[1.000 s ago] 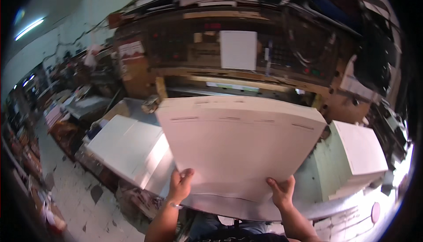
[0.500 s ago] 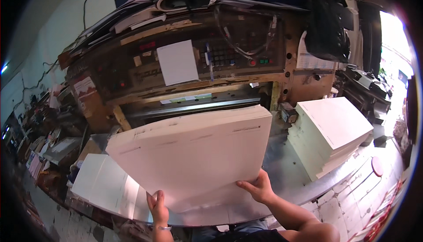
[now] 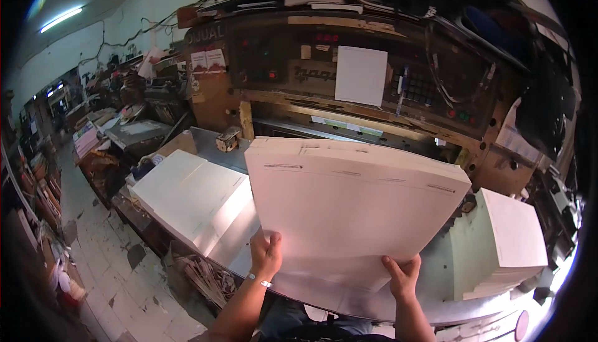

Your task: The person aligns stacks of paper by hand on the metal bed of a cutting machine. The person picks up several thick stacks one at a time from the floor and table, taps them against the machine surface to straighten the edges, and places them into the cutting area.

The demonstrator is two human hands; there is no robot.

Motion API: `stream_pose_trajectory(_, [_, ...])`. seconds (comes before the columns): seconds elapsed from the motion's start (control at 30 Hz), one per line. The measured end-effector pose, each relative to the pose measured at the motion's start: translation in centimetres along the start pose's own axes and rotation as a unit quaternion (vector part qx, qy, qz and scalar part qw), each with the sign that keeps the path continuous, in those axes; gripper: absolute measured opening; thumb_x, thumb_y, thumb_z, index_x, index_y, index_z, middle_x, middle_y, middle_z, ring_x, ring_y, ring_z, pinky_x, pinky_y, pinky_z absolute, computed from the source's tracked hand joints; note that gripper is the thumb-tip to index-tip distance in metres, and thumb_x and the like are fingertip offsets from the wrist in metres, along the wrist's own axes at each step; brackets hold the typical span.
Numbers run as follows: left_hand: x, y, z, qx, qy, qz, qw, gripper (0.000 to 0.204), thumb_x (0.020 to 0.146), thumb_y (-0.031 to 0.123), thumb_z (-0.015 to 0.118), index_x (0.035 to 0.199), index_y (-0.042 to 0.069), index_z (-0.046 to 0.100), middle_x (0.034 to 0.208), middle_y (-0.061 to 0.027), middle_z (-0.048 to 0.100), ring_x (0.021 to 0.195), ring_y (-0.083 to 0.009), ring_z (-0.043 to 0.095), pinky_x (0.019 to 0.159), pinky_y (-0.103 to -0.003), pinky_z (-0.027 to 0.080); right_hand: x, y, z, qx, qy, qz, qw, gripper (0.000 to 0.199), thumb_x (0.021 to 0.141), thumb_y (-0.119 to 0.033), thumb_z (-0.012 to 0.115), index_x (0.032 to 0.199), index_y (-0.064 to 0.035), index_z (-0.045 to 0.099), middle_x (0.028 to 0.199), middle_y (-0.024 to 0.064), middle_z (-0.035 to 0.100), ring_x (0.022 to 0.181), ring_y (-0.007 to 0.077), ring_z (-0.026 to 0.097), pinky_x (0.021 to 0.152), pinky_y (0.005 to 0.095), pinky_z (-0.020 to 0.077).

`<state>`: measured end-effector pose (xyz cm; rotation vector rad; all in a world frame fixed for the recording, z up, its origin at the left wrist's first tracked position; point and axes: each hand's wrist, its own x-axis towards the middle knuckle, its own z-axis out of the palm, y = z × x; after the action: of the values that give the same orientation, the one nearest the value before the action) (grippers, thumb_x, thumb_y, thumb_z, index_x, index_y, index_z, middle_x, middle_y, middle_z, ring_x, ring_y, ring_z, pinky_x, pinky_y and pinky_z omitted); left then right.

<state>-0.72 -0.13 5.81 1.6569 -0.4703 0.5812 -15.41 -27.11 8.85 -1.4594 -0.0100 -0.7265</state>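
Observation:
Both my hands hold one thick stack of large white paper sheets (image 3: pixel 349 208) by its near edge, lifted above the metal table (image 3: pixel 436 261) of a big paper-cutting machine (image 3: pixel 374 86). My left hand (image 3: pixel 265 253) grips the near left corner, thumb on top. My right hand (image 3: pixel 403 276) grips the near right part, thumb on top. The stack's far edge bends slightly toward the machine's blade slot.
A wide white paper pile (image 3: pixel 193 199) lies on the table to the left. A taller pale pile (image 3: pixel 507 242) stands at the right. A white sheet (image 3: pixel 361 75) hangs on the machine's control panel. Cluttered benches (image 3: pixel 124 124) and a littered floor (image 3: pixel 118 280) are at the left.
My head has swung back to the left, so the machine now sits centred. The paper stack stays in both hands and has levelled out from its earlier tilt.

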Motion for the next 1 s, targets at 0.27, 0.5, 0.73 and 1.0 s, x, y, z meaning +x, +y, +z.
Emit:
stream_pose_trajectory(0.27, [-0.1,-0.7,0.3,-0.053,0.007,-0.031,0.998,0.055,0.089,0.052,0.060,0.091,-0.003,0.059,0.069,-0.0097,0.062,0.060,-0.0181,0.059,0.056,-0.031,0.046,7.2,-8.9,-1.7,-0.084,-0.058,-0.125,0.987,0.072,0.069,-0.022,0.083,0.126,0.0014,0.046,0.104,0.0055,0.061,0.094,0.0134,0.057,0.084,0.0278,0.0461])
stream_pose_trajectory(0.5, [0.3,0.2,0.5,-0.067,0.034,0.008,0.997,0.053,0.088,0.049,0.062,0.097,-0.003,0.061,0.074,-0.0128,0.065,0.065,-0.0244,0.065,0.061,-0.034,0.050,13.8,-24.0,1.5,-0.400,-0.264,-0.173,0.860,0.089,0.063,-0.016,0.078,0.141,-0.0024,0.037,0.097,0.0103,0.061,0.086,0.0185,0.059,0.075,0.0306,0.0477])
stream_pose_trajectory(0.73, [0.2,0.0,0.6,-0.090,0.067,-0.013,0.994,0.056,0.085,0.056,0.063,0.095,0.001,0.062,0.071,-0.0118,0.065,0.065,-0.0259,0.066,0.060,-0.034,0.050,14.9,-25.3,4.6,-0.617,-0.388,-0.213,0.651,0.051,0.071,-0.025,0.070,0.117,-0.0081,0.058,0.086,0.0150,0.063,0.080,0.0320,0.062,0.072,0.0395,0.0478])
stream_pose_trajectory(1.0, [0.2,-0.3,0.7,-0.067,0.056,-0.010,0.996,0.038,0.085,0.039,0.068,0.087,0.001,0.062,0.071,-0.0138,0.065,0.064,-0.0290,0.066,0.058,-0.035,0.050,13.3,-25.8,5.1,-0.655,-0.380,-0.127,0.640,0.049,0.079,-0.035,0.071,0.114,-0.0051,0.054,0.086,0.0197,0.065,0.081,0.0377,0.063,0.072,0.0444,0.0472])
